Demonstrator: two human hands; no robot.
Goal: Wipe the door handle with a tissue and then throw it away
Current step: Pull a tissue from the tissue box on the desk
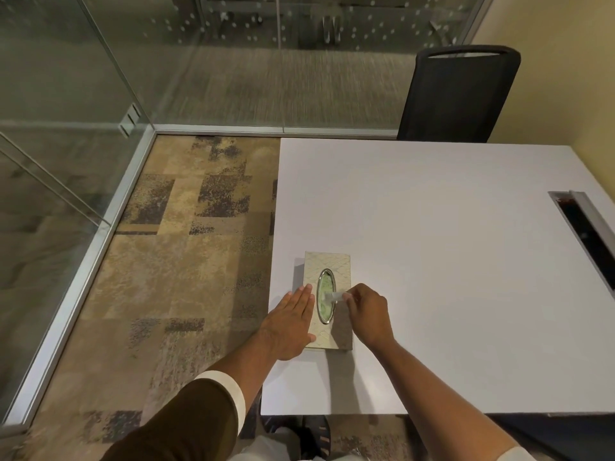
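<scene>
A cream patterned tissue box (332,264) with an oval metal-rimmed slot lies near the left edge of the white table (432,211). My left hand (289,324) rests flat, fingers together, on the box's left side. My right hand (367,314) pinches a white tissue (332,297) that sticks out of the slot. No door handle or bin is in view.
A black office chair (459,94) stands at the table's far side. A cable slot (585,234) opens in the table at the right. Glass walls with metal frames (100,234) run along the left and back. Patterned carpet (186,261) covers the floor to the left.
</scene>
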